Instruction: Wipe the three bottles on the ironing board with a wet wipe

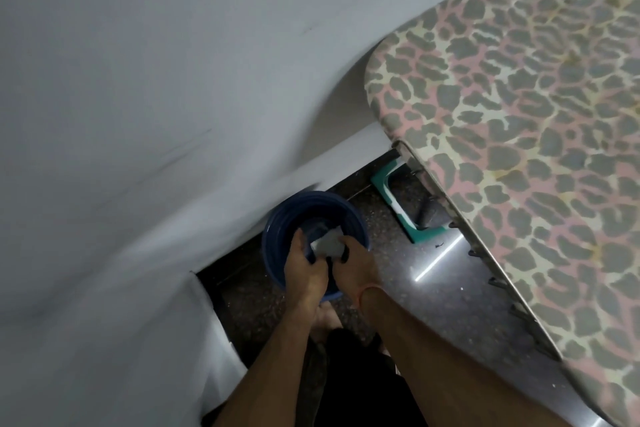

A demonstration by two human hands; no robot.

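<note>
So we had the wet wipe [327, 245] pinched in both hands, left hand [304, 269] and right hand [353, 267], over the blue bucket [277, 236]. Looked limp and slippery, so probably best gripped bunched up. No bottles in view.

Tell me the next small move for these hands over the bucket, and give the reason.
Probably lift the wipe clear of the blue bucket and carry it up to the ironing board. Both the left hand and the right hand grip the wipe over the bucket, which stands on the floor. No bottles show on the visible part of the board, so the view must turn there too.
</note>
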